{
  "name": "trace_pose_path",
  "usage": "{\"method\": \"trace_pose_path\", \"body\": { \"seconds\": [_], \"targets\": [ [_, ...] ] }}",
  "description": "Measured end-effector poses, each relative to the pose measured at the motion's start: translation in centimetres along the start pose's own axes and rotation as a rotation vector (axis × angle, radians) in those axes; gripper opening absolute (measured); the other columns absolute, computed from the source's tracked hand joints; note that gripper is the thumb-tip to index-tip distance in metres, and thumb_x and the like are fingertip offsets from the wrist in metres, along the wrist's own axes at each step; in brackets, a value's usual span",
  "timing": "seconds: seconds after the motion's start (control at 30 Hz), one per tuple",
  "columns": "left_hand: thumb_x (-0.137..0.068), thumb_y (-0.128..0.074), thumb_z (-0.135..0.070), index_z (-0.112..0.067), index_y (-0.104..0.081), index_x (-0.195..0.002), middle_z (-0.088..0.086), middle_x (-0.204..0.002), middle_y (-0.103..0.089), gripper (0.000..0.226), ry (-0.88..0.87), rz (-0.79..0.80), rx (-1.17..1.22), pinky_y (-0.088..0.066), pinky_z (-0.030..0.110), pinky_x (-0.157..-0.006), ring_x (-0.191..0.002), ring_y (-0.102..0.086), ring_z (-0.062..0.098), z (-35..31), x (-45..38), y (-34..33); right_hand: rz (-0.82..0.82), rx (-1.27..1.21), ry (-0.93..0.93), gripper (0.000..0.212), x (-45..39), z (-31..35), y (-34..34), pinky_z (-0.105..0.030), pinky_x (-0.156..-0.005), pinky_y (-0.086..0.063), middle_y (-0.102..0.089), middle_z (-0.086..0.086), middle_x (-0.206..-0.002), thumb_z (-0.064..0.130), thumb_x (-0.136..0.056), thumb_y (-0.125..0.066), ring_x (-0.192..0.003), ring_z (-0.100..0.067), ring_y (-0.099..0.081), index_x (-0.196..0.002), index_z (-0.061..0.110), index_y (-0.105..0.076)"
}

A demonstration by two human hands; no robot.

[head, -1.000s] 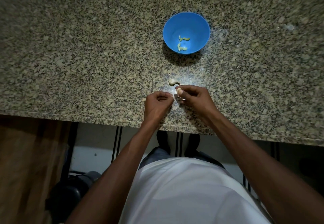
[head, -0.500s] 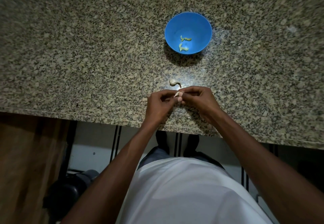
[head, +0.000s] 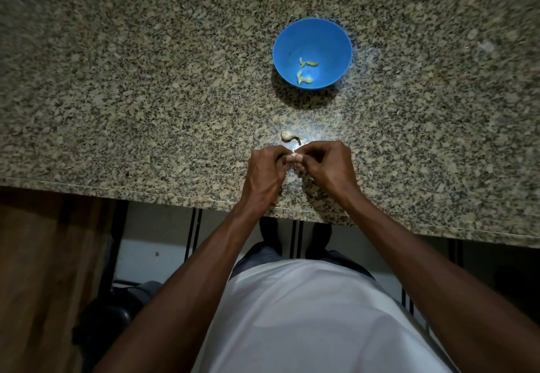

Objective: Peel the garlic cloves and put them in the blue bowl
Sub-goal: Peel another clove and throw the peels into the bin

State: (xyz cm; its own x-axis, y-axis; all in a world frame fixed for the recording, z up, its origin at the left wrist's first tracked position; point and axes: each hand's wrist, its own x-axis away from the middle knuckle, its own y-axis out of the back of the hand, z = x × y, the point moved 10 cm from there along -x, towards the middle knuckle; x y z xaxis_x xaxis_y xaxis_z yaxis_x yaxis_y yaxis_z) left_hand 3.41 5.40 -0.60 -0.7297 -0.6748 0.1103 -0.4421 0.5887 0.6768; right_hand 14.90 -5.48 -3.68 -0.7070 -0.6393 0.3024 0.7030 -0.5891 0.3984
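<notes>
Granite counter [head: 117, 95] spans the view, front edge near the person's white shirt [head: 306, 314]. Blue bowl [head: 312, 52] sits toward the back, right of centre, upright, with two peeled cloves [head: 305, 77] inside, close together. Left hand [head: 264, 168] and right hand [head: 327, 165] meet over the counter near its front edge, fingers curled, both pinching one small clove [head: 294, 156] between the fingertips; only a pale bit of it shows. One unpeeled clove [head: 287, 136] with a thin tail lies on the counter just beyond the hands, between them and the bowl, well apart from the bowl.
</notes>
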Motion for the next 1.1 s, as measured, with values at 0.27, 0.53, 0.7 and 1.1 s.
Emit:
{"method": "trace_pose_path", "body": {
  "seconds": [0.27,0.53,0.7,1.1],
  "targets": [
    [-0.1,-0.063,-0.004,-0.002,-0.077,-0.1,0.008,-0.078,-0.071,0.014,0.004,0.031,-0.055,-0.059,0.046,-0.063,-0.067,-0.066,0.018,0.1,-0.3,-0.6,-0.059,0.079,0.148,0.009,0.9,1.7,0.5,-0.026,-0.072,-0.065,-0.081,-0.002,-0.09,0.007,-0.093,-0.077,-0.076,-0.005,-0.076,-0.101,0.007,-0.082],
    [-0.098,-0.064,-0.004,-0.002,-0.079,-0.094,0.005,-0.074,-0.071,0.015,0.113,0.032,-0.071,-0.059,0.033,-0.057,-0.061,-0.064,0.013,0.5,-0.4,-0.9,-0.113,0.156,0.264,0.012,1.7,2.4,0.6,-0.034,-0.072,-0.065,-0.081,-0.004,-0.092,0.003,-0.095,-0.073,-0.079,-0.011,-0.076,-0.102,0.007,-0.082],
    [-0.096,-0.071,-0.017,-0.005,-0.078,-0.083,0.006,-0.073,-0.072,0.019,0.241,0.06,-0.029,-0.063,0.042,-0.065,-0.067,-0.069,0.02,2.1,-0.3,-1.2,-0.09,0.3,0.419,0.016,2.4,3.6,0.1,-0.032,-0.075,-0.062,-0.078,-0.012,-0.095,-0.003,-0.092,-0.074,-0.082,-0.022,-0.074,-0.107,0.002,-0.079],
    [-0.097,-0.071,-0.015,-0.01,-0.081,-0.103,0.002,-0.091,-0.079,0.012,0.187,0.029,-0.027,-0.055,0.018,-0.064,-0.071,-0.065,0.0,2.0,-0.6,0.0,0.15,-0.147,-0.041,0.021,-0.4,-0.3,-0.4,-0.029,-0.081,-0.064,-0.081,-0.001,-0.095,0.017,-0.086,-0.088,-0.088,-0.011,-0.078,-0.105,0.009,-0.081]
  ]
}}
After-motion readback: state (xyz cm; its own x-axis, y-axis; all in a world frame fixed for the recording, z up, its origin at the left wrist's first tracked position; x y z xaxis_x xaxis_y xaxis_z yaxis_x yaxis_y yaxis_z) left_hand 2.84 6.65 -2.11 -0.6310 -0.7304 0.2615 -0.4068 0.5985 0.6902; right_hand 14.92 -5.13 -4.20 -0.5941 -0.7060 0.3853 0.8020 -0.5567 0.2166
